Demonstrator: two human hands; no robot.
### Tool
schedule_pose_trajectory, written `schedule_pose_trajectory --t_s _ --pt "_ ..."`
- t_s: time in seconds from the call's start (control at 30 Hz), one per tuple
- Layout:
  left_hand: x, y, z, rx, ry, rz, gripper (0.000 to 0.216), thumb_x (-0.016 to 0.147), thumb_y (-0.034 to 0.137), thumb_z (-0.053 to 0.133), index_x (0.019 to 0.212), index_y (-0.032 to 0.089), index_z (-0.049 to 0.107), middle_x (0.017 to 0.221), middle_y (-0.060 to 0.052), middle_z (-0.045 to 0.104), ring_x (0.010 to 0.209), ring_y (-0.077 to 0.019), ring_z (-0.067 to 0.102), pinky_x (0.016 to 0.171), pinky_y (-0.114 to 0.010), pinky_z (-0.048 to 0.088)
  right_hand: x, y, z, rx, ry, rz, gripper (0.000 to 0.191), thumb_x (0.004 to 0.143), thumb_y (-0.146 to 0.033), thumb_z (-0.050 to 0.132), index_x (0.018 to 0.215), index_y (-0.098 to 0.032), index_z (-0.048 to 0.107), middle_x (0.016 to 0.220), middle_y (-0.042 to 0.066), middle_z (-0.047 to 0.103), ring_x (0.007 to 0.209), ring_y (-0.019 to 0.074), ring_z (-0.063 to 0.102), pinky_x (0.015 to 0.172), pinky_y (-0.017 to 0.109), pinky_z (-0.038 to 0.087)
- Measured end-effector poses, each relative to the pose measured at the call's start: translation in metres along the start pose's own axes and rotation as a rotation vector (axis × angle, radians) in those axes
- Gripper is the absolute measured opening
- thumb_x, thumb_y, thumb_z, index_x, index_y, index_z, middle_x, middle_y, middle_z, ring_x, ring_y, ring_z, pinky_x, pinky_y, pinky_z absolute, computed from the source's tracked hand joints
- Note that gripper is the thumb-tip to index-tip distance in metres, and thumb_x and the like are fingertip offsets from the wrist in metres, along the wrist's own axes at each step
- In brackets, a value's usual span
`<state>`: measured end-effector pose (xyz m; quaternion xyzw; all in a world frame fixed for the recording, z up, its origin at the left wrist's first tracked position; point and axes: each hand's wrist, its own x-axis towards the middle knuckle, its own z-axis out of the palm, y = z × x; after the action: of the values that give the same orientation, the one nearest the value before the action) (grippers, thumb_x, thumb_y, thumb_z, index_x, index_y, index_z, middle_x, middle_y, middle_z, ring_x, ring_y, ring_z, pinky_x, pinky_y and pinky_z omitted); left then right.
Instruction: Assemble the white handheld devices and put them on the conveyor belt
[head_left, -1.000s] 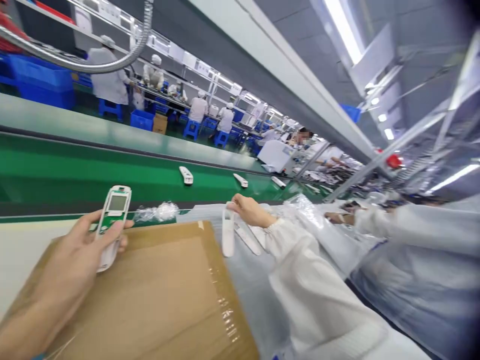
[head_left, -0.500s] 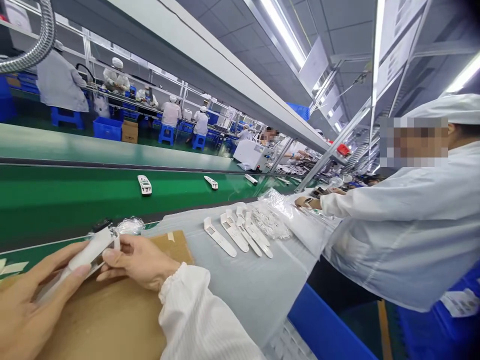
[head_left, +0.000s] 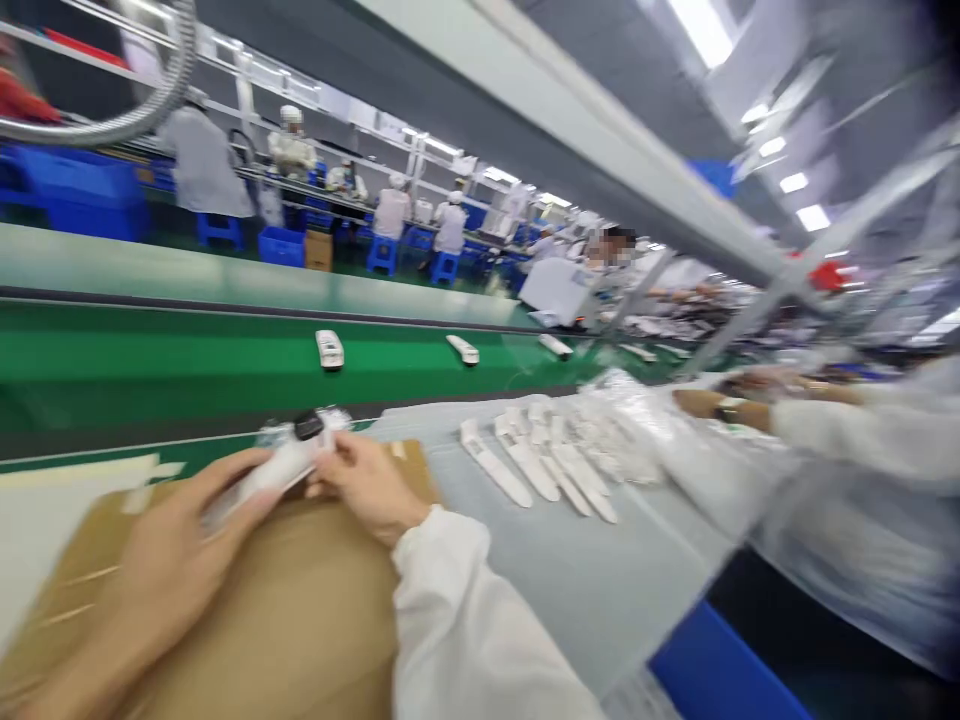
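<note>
My left hand (head_left: pixel 176 550) is wrapped round the body of a long white handheld device (head_left: pixel 279 465), tilted with its far end up to the right. A small black part (head_left: pixel 308 425) shows at that end. The fingers of my right hand (head_left: pixel 371 490) are closed at the same end, gripping the device from the right; its underside is hidden. Both hands are over a brown cardboard sheet (head_left: pixel 315 610). To their right, several long white plastic shells (head_left: pixel 495 465) with rectangular cutouts lie on a grey-white sheet (head_left: pixel 480 560).
Beyond the bench runs a green conveyor belt (head_left: pixel 187 365) carrying several white devices (head_left: pixel 330 350). Clear plastic bags (head_left: pixel 675 450) lie right of the shells, near a co-worker's arm (head_left: pixel 742 412). A blue bin (head_left: pixel 724 665) is below the bench edge. A metal beam (head_left: pixel 525 110) crosses overhead.
The view has swung left, so the scene sits further right and is blurred. The device has turned in my hands, and its black end part now shows plainly. Both hands still hold it.
</note>
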<state>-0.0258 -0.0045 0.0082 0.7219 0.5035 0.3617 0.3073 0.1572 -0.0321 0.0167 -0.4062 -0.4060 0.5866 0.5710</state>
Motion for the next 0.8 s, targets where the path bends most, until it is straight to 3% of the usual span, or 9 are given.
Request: schedule_pose_trajectory --t_s 0.07,0.17,0.3,0.4,0.5,0.6,0.7,0.8 --pt "-0.003 0.006 0.002 -0.103 -0.090 0.044 0.038 0.087 0.051 0.060 0.119 0.030 0.065 0.125 0.000 0.066 0.113 -0.0254 0.062 0.100 -0.039 0.048 -0.001 -0.001 -0.004 -0.019 -0.017 -0.038 0.047 0.066 -0.055 0.082 0.089 -0.018 0.066 0.078 -0.002 0.060 0.064 0.0082 0.054 0.067 0.024 0.047" --pt "-0.006 0.007 0.008 -0.262 -0.158 0.069 0.039 0.091 0.046 0.057 0.126 0.027 0.059 0.130 -0.003 0.063 0.117 -0.0217 0.060 0.102 -0.035 0.047 0.001 0.001 -0.010 -0.069 -0.054 -0.103 0.039 0.078 -0.052 0.075 0.097 -0.018 0.067 0.078 -0.002 0.059 0.065 0.0083 0.051 0.066 0.023 0.044" --pt "-0.014 0.015 0.011 -0.144 -0.119 0.076 0.041 0.096 0.043 0.051 0.134 0.028 0.054 0.133 -0.003 0.061 0.118 -0.0213 0.060 0.101 -0.034 0.047 0.000 0.005 -0.005 -0.146 0.030 -0.147 0.042 0.080 -0.054 0.073 0.103 -0.019 0.068 0.084 0.001 0.064 0.066 0.0111 0.052 0.066 0.025 0.044" --pt "-0.021 0.026 0.015 0.020 -0.092 0.155 0.043 0.099 0.038 0.045 0.141 0.028 0.047 0.136 -0.003 0.059 0.122 -0.0217 0.058 0.101 -0.035 0.047 -0.002 0.006 0.009 0.024 0.137 -0.075 0.049 0.081 -0.064 0.065 0.100 -0.019 0.068 0.088 0.004 0.068 0.077 0.0162 0.059 0.073 0.028 0.049" --pt "-0.026 0.034 0.021 0.207 -0.142 0.195 0.045 0.101 0.037 0.039 0.145 0.027 0.041 0.138 -0.007 0.057 0.118 -0.0262 0.060 0.093 -0.038 0.050 -0.001 0.004 0.024 0.369 0.187 0.132 0.057 0.088 -0.072 0.047 0.092 -0.019 0.067 0.086 0.005 0.069 0.078 0.0193 0.063 0.073 0.033 0.053" --pt "-0.029 0.042 0.025 0.421 -0.307 0.179 0.050 0.100 0.045 0.039 0.145 0.021 0.042 0.126 -0.014 0.064 0.100 -0.0332 0.067 0.080 -0.043 0.052 0.002 0.002 0.032 0.563 0.354 0.260 0.051 0.094 -0.059 0.039 0.066 -0.021 0.058 0.061 0.003 0.061 0.061 0.0190 0.061 0.063 0.033 0.054" --pt "-0.027 0.047 0.023 0.552 -0.402 0.153 0.054 0.101 0.050 0.033 0.144 0.019 0.042 0.096 -0.013 0.073 0.082 -0.0353 0.070 0.069 -0.043 0.051 0.003 0.000 0.029 0.541 0.553 0.238 0.049 0.095 -0.044 0.038 0.051 -0.023 0.045 0.050 0.003 0.053 0.049 0.0162 0.053 0.053 0.030 0.049" --pt "-0.020 0.044 0.015 0.641 -0.378 0.120 0.051 0.099 0.056 0.032 0.134 0.022 0.050 0.083 -0.009 0.073 0.074 -0.0356 0.070 0.063 -0.041 0.049 0.002 -0.003 0.022 0.565 0.401 0.275 0.052 0.098 -0.049 0.035 0.060 -0.019 0.055 0.059 0.005 0.061 0.057 0.0163 0.058 0.058 0.029 0.051"
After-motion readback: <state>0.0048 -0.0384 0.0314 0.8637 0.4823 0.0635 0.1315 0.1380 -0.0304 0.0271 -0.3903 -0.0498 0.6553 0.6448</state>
